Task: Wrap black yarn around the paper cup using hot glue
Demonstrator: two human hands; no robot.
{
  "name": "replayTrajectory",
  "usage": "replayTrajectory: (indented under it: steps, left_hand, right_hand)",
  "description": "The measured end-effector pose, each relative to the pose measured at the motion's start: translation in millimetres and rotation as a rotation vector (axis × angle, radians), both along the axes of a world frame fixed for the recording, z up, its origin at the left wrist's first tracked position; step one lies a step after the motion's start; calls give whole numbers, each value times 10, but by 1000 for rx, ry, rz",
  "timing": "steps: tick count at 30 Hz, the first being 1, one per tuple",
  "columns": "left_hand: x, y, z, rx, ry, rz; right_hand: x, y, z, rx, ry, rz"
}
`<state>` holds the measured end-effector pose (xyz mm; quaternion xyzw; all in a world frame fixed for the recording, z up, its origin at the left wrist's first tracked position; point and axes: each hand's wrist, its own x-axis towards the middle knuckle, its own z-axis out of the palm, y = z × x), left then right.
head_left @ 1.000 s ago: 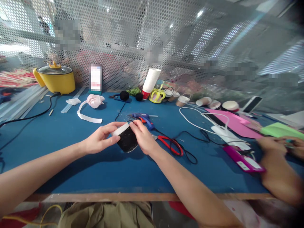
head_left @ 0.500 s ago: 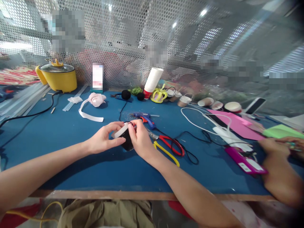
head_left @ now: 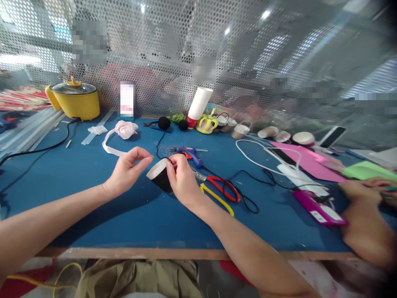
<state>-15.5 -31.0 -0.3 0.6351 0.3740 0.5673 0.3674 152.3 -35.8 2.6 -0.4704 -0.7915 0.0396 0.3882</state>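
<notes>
My right hand (head_left: 185, 179) grips a small paper cup (head_left: 160, 179), black outside and white inside, by its rim. The cup is tilted, its opening facing up and left. A black yarn strand (head_left: 157, 145) runs from a black yarn ball (head_left: 164, 123) to the rim near my right fingertips. Left of the cup and apart from it, my left hand (head_left: 127, 171) pinches thumb and fingers together; anything between them is too small to make out. Beyond the hands lies a blue glue gun (head_left: 194, 156). Scissors with red and yellow handles (head_left: 221, 188) lie right of my right hand.
A rolled white ribbon (head_left: 125, 130), a yellow pot (head_left: 79, 101) and a phone (head_left: 127, 99) stand at the back left. Stacked paper cups (head_left: 201, 103) lean behind. A purple device (head_left: 319, 209) and a co-worker's arm (head_left: 366, 223) are at the right.
My left hand has let go of the cup and moved left, its fingers now pinched together. The right hand keeps its hold on the cup, whose opening now shows more.
</notes>
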Motion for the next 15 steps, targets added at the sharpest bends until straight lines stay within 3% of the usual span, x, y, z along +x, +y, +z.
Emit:
replayTrajectory:
  steps: [5, 15]
  left_hand:
    - [4, 7, 16, -107, 63, -3]
    - [31, 1, 30, -172, 39, -13]
  right_hand:
    - [-1, 18, -29, 49, -28, 10]
    - [-19, -3, -43, 15, -61, 19]
